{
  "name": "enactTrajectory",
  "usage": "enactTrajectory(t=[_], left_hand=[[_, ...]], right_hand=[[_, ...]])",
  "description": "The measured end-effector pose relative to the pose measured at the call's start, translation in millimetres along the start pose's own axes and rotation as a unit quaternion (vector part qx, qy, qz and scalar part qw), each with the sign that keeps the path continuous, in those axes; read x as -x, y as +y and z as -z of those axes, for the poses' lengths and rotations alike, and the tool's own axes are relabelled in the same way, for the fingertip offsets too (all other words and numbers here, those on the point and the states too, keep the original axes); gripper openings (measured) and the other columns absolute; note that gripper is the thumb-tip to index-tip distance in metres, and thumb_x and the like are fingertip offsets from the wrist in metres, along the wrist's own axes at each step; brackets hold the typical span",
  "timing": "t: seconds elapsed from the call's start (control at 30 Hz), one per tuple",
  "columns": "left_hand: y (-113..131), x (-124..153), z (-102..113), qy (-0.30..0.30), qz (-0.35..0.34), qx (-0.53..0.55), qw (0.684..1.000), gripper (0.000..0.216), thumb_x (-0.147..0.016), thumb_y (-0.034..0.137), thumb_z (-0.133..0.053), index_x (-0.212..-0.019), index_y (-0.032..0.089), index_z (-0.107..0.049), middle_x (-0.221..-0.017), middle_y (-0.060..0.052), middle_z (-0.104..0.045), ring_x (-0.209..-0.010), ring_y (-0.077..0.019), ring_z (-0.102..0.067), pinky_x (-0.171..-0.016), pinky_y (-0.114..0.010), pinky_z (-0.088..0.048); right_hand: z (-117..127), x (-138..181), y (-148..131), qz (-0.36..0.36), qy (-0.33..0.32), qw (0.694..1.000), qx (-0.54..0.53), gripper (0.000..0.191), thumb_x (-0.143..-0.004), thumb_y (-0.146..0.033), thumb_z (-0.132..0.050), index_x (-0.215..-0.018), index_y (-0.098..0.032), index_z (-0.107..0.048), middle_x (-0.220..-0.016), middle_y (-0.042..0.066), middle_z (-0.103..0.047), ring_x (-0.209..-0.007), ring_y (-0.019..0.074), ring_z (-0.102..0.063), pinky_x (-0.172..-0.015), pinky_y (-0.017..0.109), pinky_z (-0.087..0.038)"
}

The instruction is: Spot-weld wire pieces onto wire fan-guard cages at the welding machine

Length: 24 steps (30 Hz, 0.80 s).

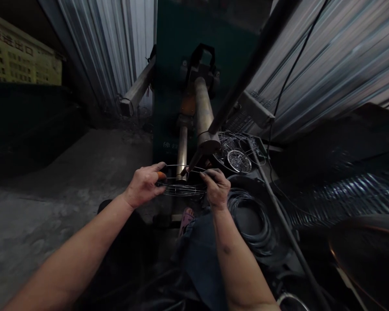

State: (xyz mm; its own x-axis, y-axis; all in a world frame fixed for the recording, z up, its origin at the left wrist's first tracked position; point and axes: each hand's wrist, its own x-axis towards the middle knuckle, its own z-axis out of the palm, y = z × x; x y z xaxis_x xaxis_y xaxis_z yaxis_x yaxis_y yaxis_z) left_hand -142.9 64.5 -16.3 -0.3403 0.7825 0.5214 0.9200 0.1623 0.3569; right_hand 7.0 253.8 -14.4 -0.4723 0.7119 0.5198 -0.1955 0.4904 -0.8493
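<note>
Corrugated metal walls (337, 56) flank a dark green machine (168, 52), with a grey concrete floor (110, 172) on your left. You hold a round wire frame (181, 188) out before you, at the lower end of the machine's brass-coloured lower arm (182, 147). Your left hand (145, 183), an orange cover (161, 175) on one finger, is closed on its left edge; your right hand (218, 188) pinches its right edge. The dark rod (236, 97) crosses the upper arm's (203, 108) end; whether its tip touches the frame, you cannot tell. Coiled wire (262, 235) lies beside a long rail's (287, 222) left edge, beyond your right wrist.
</note>
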Motion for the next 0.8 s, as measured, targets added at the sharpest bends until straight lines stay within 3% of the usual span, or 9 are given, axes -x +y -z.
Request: enactTrajectory(t=[0.17,0.23,0.3,0.37,0.47,0.57,0.67,0.8], left_hand=[[1,4,4,0.023,0.002,0.013,1.000,0.021,-0.073,0.032,-0.067,-0.088,0.017,-0.071,-0.122,-0.009,-0.063,-0.103,-0.0241,-0.064,-0.088,-0.035,-0.052],[13,13,4,0.073,0.017,0.000,0.997,0.035,-0.076,0.032,-0.066,-0.107,0.017,-0.067,-0.126,-0.009,-0.060,-0.111,-0.0243,-0.060,-0.094,-0.036,-0.050],[31,26,0,0.147,0.041,-0.031,0.988,0.049,-0.078,0.030,-0.065,-0.125,0.019,-0.056,-0.128,-0.009,-0.058,-0.116,-0.0244,-0.056,-0.098,-0.038,-0.047],[50,39,-13,0.181,0.022,-0.054,0.982,0.049,-0.079,0.026,-0.065,-0.127,0.021,-0.055,-0.120,-0.008,-0.062,-0.110,-0.0222,-0.059,-0.095,-0.036,-0.048],[73,46,-44,0.073,-0.066,-0.070,0.993,0.041,-0.083,0.020,-0.058,-0.123,0.020,-0.058,-0.117,-0.008,-0.065,-0.110,-0.0228,-0.058,-0.090,-0.035,-0.048],[83,40,-73,0.009,-0.048,-0.113,0.992,0.049,-0.081,0.017,-0.055,-0.130,0.018,-0.054,-0.129,-0.011,-0.058,-0.120,-0.0289,-0.051,-0.094,-0.043,-0.041],[84,31,-94,-0.001,-0.019,-0.127,0.992,0.058,-0.078,0.014,-0.055,-0.136,0.020,-0.049,-0.133,-0.010,-0.055,-0.124,-0.0305,-0.047,-0.098,-0.045,-0.035],[79,29,-107,0.051,-0.003,-0.134,0.990,0.056,-0.081,0.017,-0.054,-0.136,0.026,-0.049,-0.121,-0.009,-0.063,-0.117,-0.0289,-0.052,-0.100,-0.045,-0.030]], right_hand=[[0,3,3,-0.001,0.007,1.000,-0.025,0.011,-0.069,-0.028,-0.074,-0.065,-0.019,-0.067,-0.068,-0.001,-0.059,-0.066,0.0129,-0.055,-0.064,0.027,-0.046],[7,7,11,-0.017,0.030,0.997,-0.067,0.012,-0.067,-0.027,-0.076,-0.074,-0.020,-0.070,-0.077,0.001,-0.062,-0.075,0.0144,-0.058,-0.072,0.028,-0.048],[19,10,24,-0.055,0.050,0.991,-0.109,0.024,-0.063,-0.028,-0.078,-0.085,-0.021,-0.071,-0.095,0.003,-0.065,-0.089,0.0175,-0.060,-0.081,0.032,-0.048],[33,11,41,-0.120,0.020,0.983,-0.136,0.029,-0.061,-0.031,-0.079,-0.087,-0.021,-0.072,-0.107,0.006,-0.066,-0.099,0.0212,-0.060,-0.088,0.036,-0.047],[46,9,65,-0.222,-0.052,0.963,-0.147,0.025,-0.053,-0.033,-0.082,-0.072,-0.019,-0.073,-0.097,0.007,-0.070,-0.095,0.0238,-0.062,-0.089,0.040,-0.047],[50,6,76,-0.251,-0.067,0.954,-0.152,0.026,-0.047,-0.032,-0.084,-0.067,-0.018,-0.074,-0.083,0.006,-0.072,-0.086,0.0224,-0.064,-0.086,0.039,-0.048],[54,5,73,-0.249,-0.081,0.952,-0.160,0.031,-0.046,-0.033,-0.084,-0.072,-0.017,-0.075,-0.084,0.006,-0.072,-0.083,0.0209,-0.064,-0.081,0.037,-0.049],[65,9,62,-0.225,-0.081,0.961,-0.139,0.029,-0.052,-0.036,-0.081,-0.074,-0.018,-0.075,-0.081,0.006,-0.072,-0.079,0.0192,-0.064,-0.077,0.035,-0.050]])
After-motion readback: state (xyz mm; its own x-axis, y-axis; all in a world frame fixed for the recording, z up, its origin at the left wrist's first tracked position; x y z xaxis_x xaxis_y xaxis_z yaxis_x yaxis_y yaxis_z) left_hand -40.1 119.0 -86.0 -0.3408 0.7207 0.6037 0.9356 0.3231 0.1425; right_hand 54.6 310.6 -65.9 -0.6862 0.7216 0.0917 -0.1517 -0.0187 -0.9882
